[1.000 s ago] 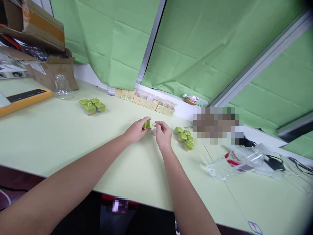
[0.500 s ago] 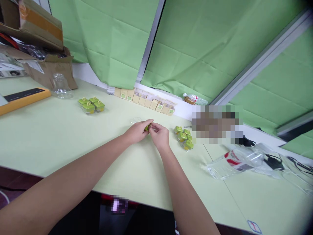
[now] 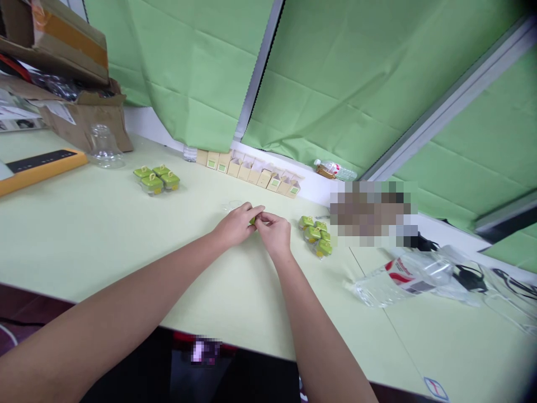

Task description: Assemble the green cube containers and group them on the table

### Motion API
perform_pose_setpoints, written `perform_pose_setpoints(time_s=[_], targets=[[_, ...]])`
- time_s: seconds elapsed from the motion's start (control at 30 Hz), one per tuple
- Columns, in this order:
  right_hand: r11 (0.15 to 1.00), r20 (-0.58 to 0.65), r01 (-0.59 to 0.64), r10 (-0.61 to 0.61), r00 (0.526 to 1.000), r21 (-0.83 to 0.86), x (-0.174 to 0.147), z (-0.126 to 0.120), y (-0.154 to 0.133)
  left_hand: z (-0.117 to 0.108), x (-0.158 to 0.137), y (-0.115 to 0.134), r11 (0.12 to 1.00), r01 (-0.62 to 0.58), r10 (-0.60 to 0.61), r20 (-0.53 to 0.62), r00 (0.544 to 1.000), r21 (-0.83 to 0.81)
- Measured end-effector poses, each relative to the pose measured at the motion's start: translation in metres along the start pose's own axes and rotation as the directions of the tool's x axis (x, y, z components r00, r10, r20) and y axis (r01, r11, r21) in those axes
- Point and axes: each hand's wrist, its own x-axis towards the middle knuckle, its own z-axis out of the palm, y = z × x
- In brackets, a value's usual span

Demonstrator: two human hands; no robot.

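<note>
My left hand (image 3: 238,226) and my right hand (image 3: 275,232) meet over the middle of the table, fingertips together. Between them they hold a small green lid (image 3: 252,220), mostly hidden by the fingers. The left hand wraps it from the left, while the right thumb and fingers pinch its right side. Just behind the left hand lies a clear plastic piece (image 3: 231,206), perhaps a small tub. Several little clear boxes with green lids and loop handles (image 3: 312,234) stand to the right of my right hand. Another cluster of green-lidded boxes (image 3: 152,182) sits further left.
Small tan cartons (image 3: 253,172) line the wall side. At right lie a large clear bottle (image 3: 398,277) and black cables (image 3: 470,278). Cardboard boxes (image 3: 90,120), a clear jar (image 3: 104,148) and an orange-edged device (image 3: 46,170) occupy the left. A smaller bottle (image 3: 338,170) lies against the wall.
My left hand's fingers have shifted slightly up and over the green lid, covering more of it. My right hand has barely moved, and the box clusters stay where they were.
</note>
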Motion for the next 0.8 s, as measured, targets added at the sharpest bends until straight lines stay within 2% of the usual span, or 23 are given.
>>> perform_pose_setpoints(time_s=[0.17, 0.33, 0.47, 0.57, 0.67, 0.8], targets=[[0.999, 0.073, 0.032, -0.031, 0.997, -0.013, 0.002, -0.002, 0.005, 0.0, 0.0, -0.002, 0.997, -0.047, 0.044, 0.054, 0.998, 0.056], [0.998, 0.073, 0.027, -0.023, 0.997, -0.059, 0.001, -0.002, 0.004, 0.002, 0.0, -0.003, 0.998, -0.068, 0.068, 0.044, 0.997, 0.013], [0.997, 0.022, 0.021, -0.019, 1.0, -0.074, -0.002, 0.003, 0.004, 0.003, 0.0, -0.003, 0.998, -0.058, 0.058, 0.022, 0.998, -0.015], [1.0, -0.006, 0.003, -0.004, 1.0, -0.031, -0.003, 0.007, 0.005, 0.005, 0.0, -0.004, 0.997, -0.012, 0.012, 0.0, 1.0, -0.083], [1.0, 0.021, -0.011, 0.011, 1.0, 0.013, -0.002, 0.008, 0.007, 0.008, 0.0, -0.007, 0.986, 0.046, -0.052, -0.032, 0.998, -0.161], [0.993, -0.043, -0.041, 0.046, 0.998, 0.113, 0.005, 0.006, 0.011, 0.011, 0.005, -0.008, 0.934, 0.029, -0.066, -0.094, 0.993, -0.355]])
